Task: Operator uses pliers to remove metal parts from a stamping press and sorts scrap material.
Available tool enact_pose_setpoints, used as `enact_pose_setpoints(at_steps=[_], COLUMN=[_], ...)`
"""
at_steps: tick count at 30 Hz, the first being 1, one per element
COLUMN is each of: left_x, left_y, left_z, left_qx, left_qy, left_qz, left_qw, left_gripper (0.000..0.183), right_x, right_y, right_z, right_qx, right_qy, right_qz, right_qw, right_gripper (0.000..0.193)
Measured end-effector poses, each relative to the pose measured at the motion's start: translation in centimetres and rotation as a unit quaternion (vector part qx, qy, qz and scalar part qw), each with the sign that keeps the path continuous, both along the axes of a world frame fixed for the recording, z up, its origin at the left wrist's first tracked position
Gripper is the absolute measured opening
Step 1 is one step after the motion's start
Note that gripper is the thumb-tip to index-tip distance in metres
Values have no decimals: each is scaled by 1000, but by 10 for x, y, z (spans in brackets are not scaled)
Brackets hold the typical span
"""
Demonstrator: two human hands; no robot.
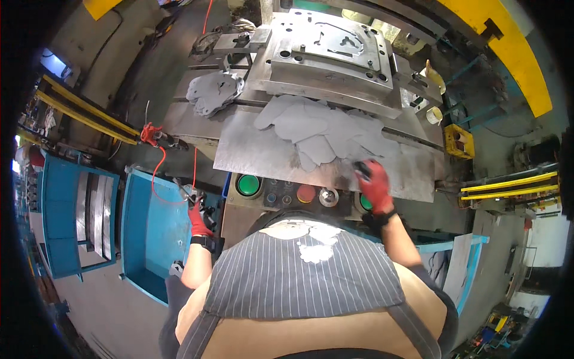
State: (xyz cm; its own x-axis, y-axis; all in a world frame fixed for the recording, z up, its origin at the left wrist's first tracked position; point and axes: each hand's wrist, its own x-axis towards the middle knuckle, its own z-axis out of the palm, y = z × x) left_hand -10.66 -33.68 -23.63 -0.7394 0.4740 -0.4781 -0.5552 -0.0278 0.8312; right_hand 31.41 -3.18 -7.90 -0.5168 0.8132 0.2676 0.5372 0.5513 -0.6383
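Note:
My left hand (200,221), in a red glove with dark fingers, is closed around what looks like an air blow gun (189,192) over a blue bin. A red hose (156,179) runs up to the left from around it. My right hand (373,182), gloved the same way, hovers over the front edge of a metal plate (239,143), just above a green button (365,202). Motion smears its fingers, so their grip is unclear. Flat grey sheet-metal pieces (311,128) lie overlapping on the plate. To their left sits a stack of cut grey parts (214,93).
A thick steel die (335,66) with cut-outs stands behind the plate. Below the plate is a control panel with a green button (247,184) and a red button (305,192). The blue bin (136,227) stands left, a yellow crate (459,141) right. Yellow rails (89,113) flank both sides.

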Motion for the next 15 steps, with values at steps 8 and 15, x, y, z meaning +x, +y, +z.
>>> enact_pose_setpoints(at_steps=[8, 15], left_x=[-2, 61], left_y=[31, 91], left_z=[58, 151], left_qx=[14, 72], left_qy=[159, 160], left_qz=[13, -157], left_qw=[987, 972], left_gripper=[34, 36], right_x=[-231, -157], right_y=[22, 43], right_z=[-12, 12], right_qx=[258, 401], right_qy=[-425, -240], right_qz=[117, 145], right_qw=[860, 872], right_gripper=[45, 25])
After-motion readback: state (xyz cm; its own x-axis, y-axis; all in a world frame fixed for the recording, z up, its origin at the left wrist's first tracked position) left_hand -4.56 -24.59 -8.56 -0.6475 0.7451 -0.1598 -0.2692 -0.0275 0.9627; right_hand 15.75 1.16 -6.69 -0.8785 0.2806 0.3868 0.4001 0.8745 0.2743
